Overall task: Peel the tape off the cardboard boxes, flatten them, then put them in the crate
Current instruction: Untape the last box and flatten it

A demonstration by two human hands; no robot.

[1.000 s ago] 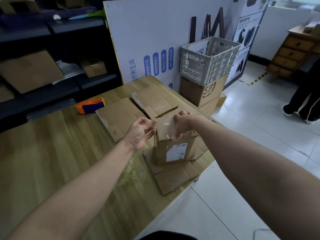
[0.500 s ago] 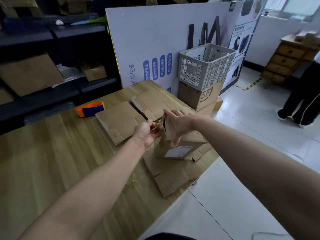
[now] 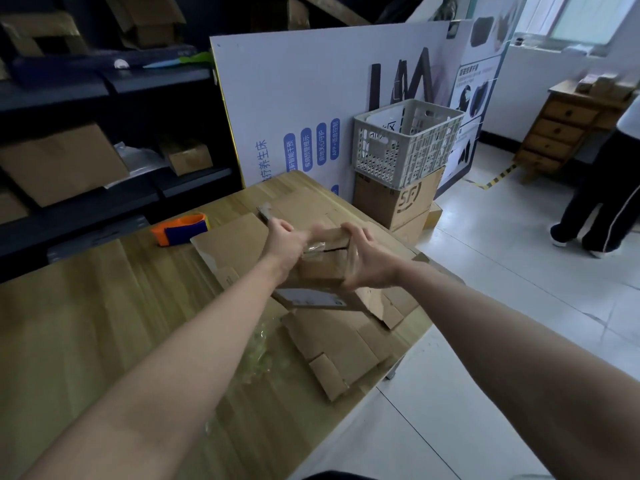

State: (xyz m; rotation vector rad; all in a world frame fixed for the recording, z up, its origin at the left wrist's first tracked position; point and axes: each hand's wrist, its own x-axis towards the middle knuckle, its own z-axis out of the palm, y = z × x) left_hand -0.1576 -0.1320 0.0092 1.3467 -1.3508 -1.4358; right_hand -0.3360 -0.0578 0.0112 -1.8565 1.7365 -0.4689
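the cardboard box point(image 3: 325, 268) sits in the centre of the frame, lifted clear of the wooden table point(image 3: 86, 323) and tipped so that its flap seam faces the camera, most likely so the person can see the strip to be peeled; the left hand point(image 3: 284, 244) is curled tight against the box's left top edge, right where a crinkled band of clear tape point(image 3: 313, 247) crosses the seam, though whether its fingertips actually pinch the tape end cannot be told; the right hand point(image 3: 370, 265) wraps the right side with spread, bent fingers, seemingly bracing the box against the pull from the other side; a white label point(image 3: 311, 299) shows on the lower face; below the hands, in the lower middle, flattened boxes point(image 3: 346, 341) lie on the table's near corner, and another flattened sheet point(image 3: 235, 251) lies just left of the hands, so some boxes look done and wait within reach; a loose wad of peeled tape point(image 3: 263, 344) rests beside them; the grey crate point(image 3: 405, 143) stands upper right of centre on a brown carton point(image 3: 398, 202) just beyond the table's far edge, close enough for dropping flat boxes in; an orange and blue tape dispenser point(image 3: 180, 229) lies at centre left, untouched; judged from this, the peeling step is in hand
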